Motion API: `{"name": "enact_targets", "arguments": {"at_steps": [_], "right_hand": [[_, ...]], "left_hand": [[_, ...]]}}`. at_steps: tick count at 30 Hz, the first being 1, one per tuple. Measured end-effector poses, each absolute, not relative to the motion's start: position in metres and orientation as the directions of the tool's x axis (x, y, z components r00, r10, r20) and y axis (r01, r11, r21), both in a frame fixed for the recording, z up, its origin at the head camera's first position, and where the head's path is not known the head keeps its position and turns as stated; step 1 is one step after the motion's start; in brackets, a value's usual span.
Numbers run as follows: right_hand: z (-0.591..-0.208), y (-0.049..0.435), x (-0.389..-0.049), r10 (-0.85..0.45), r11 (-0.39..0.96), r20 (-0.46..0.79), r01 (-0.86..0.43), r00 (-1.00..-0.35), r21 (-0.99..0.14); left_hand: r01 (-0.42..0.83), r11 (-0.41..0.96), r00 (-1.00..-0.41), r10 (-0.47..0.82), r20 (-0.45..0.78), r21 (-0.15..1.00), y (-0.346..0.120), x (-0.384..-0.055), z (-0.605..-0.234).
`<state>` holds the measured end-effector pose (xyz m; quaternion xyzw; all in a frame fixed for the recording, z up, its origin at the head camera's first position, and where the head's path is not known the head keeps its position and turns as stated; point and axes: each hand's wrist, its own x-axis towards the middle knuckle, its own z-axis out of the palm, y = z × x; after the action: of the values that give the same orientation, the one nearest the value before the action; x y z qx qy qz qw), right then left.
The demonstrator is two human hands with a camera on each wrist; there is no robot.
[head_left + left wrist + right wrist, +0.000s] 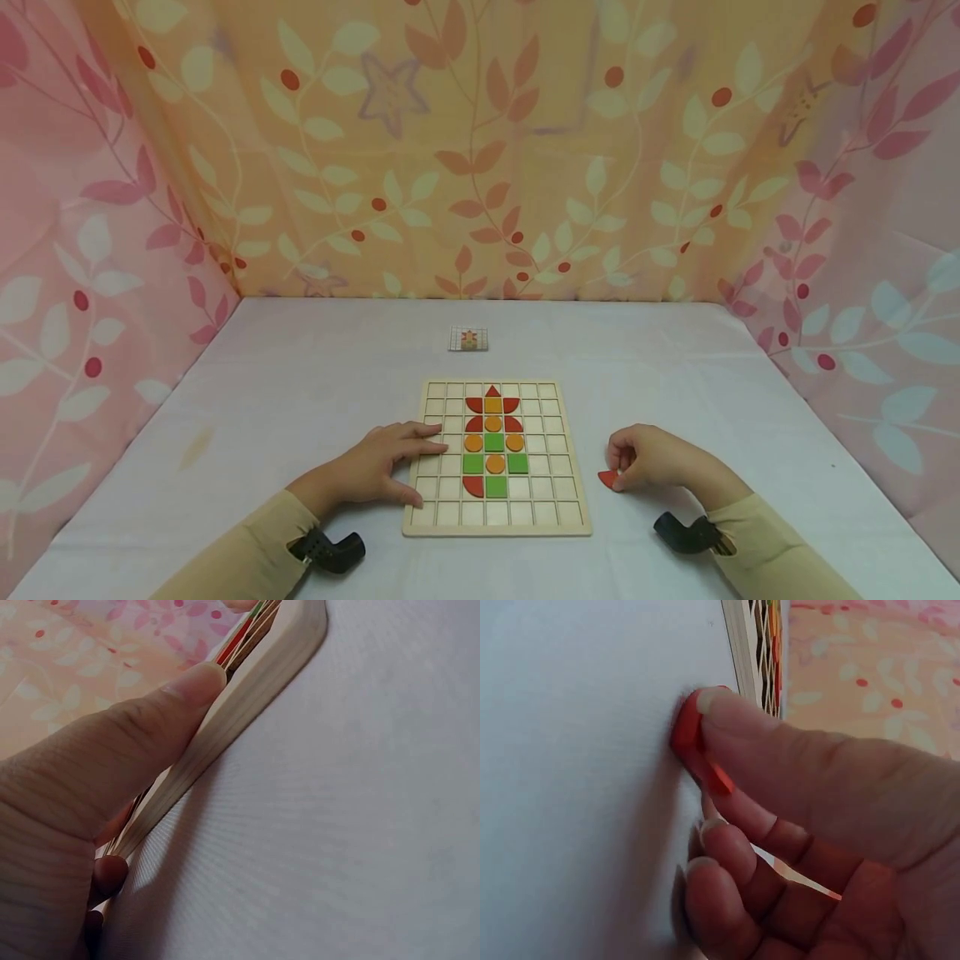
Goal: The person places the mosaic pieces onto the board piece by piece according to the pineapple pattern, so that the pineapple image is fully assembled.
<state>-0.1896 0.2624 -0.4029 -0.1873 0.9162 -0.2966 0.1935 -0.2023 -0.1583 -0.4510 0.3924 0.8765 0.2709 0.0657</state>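
A wooden grid board (540, 512) lies on the table with flat pieces set in its middle columns. Among them are a red triangle (492, 391), orange discs (496, 464), green squares (497, 487) and red quarter circles (473, 486). My left hand (375, 462) rests on the board's left edge, fingers spread over the outer cells; in the left wrist view its thumb (199, 686) lies along the rim. To the right of the board, my right hand (656, 458) pinches a red quarter-circle piece (688, 724) between thumb and fingers, close over the cloth.
Behind the board lies a small card (468, 339) printed with a coloured pattern on a grid. White cloth (300, 350) covers the table. Patterned curtains (480, 150) enclose the back and both sides. A black wrist device (330, 552) sits at each sleeve.
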Motion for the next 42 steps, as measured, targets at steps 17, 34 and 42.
{"name": "enact_targets", "arguments": {"at_steps": [17, 34, 42], "right_hand": [[-0.399, 0.257, -0.190, -0.506, 0.742, -0.244, -0.273, -0.828, -0.612], [-0.391, 0.197, -0.192, -0.563, 0.665, -0.132, -0.353, -0.815, -0.658], [-0.395, 0.170, -0.191, -0.620, 0.628, -0.124, -0.396, -0.774, -0.670]], "left_hand": [[0.638, 0.556, -0.690, 0.720, 0.076, 0.532, -0.158, -0.203, -0.450], [0.652, 0.548, -0.684, 0.723, 0.094, 0.524, -0.159, -0.203, -0.452], [0.633, 0.555, -0.692, 0.719, 0.071, 0.540, -0.158, -0.202, -0.450]]}}
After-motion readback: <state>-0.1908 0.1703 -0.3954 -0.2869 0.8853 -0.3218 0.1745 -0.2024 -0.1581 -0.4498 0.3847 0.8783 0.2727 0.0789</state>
